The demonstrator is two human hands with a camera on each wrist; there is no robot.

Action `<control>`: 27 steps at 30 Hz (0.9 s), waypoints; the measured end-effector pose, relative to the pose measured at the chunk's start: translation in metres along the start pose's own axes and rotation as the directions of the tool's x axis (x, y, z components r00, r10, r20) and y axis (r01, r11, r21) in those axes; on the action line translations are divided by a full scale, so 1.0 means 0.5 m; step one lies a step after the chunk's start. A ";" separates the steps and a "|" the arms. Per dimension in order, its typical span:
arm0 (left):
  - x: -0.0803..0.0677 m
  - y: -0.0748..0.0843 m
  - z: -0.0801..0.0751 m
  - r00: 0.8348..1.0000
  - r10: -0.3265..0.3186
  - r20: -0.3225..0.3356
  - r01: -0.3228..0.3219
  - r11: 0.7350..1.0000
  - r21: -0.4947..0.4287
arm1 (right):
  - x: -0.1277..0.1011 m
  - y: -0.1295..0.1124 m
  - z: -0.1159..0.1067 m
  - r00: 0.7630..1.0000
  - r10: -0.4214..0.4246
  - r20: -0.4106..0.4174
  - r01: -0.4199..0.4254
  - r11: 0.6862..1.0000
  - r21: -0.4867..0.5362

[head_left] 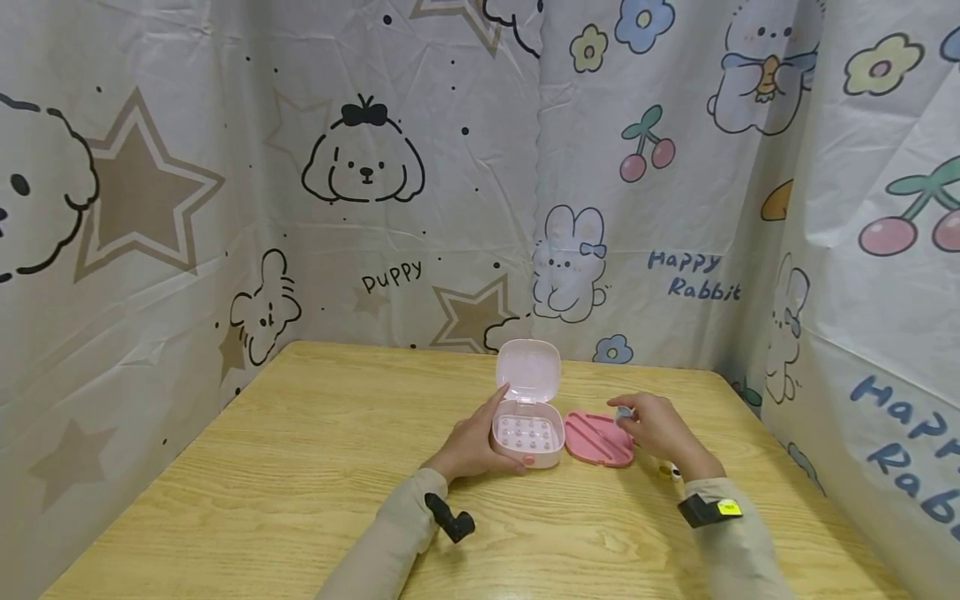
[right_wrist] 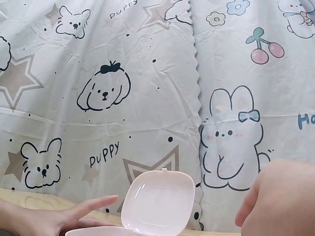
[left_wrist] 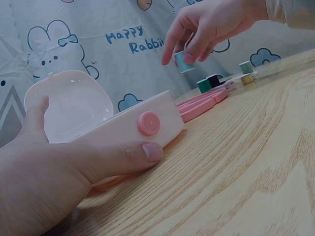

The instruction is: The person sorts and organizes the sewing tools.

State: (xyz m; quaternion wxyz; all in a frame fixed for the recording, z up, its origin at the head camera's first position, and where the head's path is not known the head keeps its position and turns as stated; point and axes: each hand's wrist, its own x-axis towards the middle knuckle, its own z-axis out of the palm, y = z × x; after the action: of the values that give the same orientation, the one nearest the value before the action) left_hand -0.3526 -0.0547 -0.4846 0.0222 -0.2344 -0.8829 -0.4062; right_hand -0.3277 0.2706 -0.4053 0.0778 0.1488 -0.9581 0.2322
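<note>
A pale pink sewing box (head_left: 553,452) stands on the table with its lid (head_left: 528,371) raised. Rows of small pegs show on the white insert (head_left: 525,433) inside. My left hand (head_left: 471,446) holds the box at its left side, thumb along the front below the round pink button (left_wrist: 148,123) and a finger by the lid. Between thumb and fingers, my right hand (head_left: 660,423) pinches a light blue thread spool (left_wrist: 184,62), raised over the right part of a darker pink compartment tray (head_left: 598,440). The right wrist view hides the spool.
Right of the tray, several more thread spools lie near my right wrist, among them a green one (left_wrist: 203,86), a black one (left_wrist: 213,80) and a gold one (left_wrist: 248,78). Printed curtains (head_left: 465,208) enclose the wooden table (head_left: 337,417) at the back and sides.
</note>
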 end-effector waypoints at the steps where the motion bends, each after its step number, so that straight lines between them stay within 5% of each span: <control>1: -0.001 0.001 -0.001 1.000 -0.001 0.000 0.001 1.000 0.000 | 0.001 0.000 0.001 1.000 -0.004 -0.007 0.004 1.000 0.000; 27: -0.003 0.007 -0.004 1.000 -0.009 0.003 0.009 1.000 -0.004 | 0.013 -0.020 0.024 0.987 -0.051 -0.151 0.053 0.999 0.008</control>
State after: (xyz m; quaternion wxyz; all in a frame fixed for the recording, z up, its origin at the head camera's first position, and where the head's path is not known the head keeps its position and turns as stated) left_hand -0.3499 -0.0550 -0.4811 0.0187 -0.2312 -0.8831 -0.4078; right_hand -0.3314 0.2547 -0.4104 0.1553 0.1563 -0.9437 0.2467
